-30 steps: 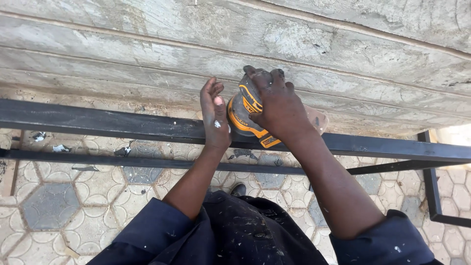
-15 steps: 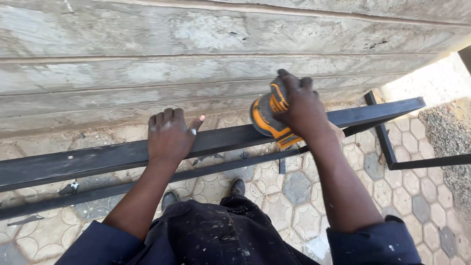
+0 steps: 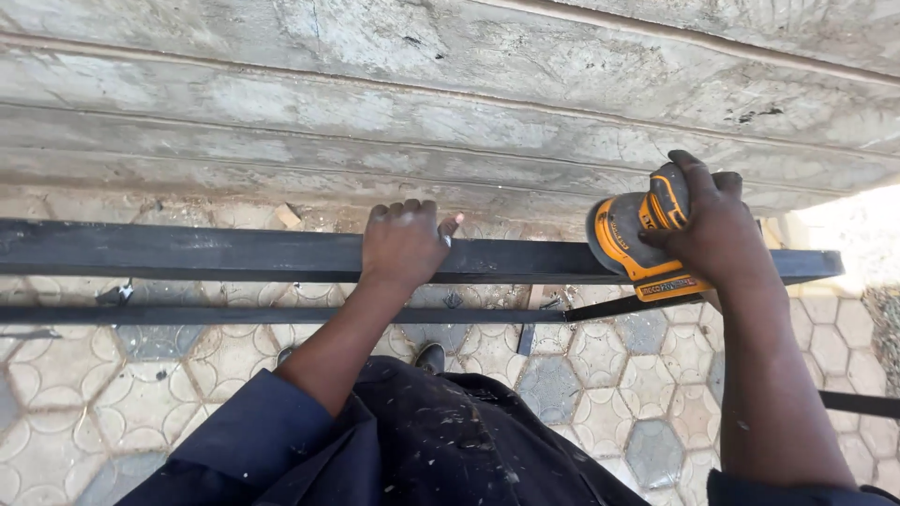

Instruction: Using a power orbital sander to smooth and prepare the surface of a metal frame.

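Observation:
My right hand (image 3: 714,225) grips the top of a yellow and black power sander (image 3: 630,245), whose pad rests on the upper black steel bar (image 3: 234,255) near the bar's right end. My left hand (image 3: 403,242) lies palm down over the same bar near its middle, fingers curled over the far edge. The bar runs left to right across the view and is dusty and scuffed. A second, thinner black bar (image 3: 187,315) runs parallel just below it. Both of my sleeves are dark blue.
A rough grey stone wall (image 3: 450,103) rises right behind the bars. Below lie hexagonal paving stones (image 3: 600,394) with scraps of debris. My dark paint-flecked trousers and shoes (image 3: 429,356) show beneath the frame. Another black bar (image 3: 858,403) lies at the right.
The sander and my right hand have slid right along the bar toward its end. My left hand went from edge-on beside the sander to flat on the bar, further from the tool.

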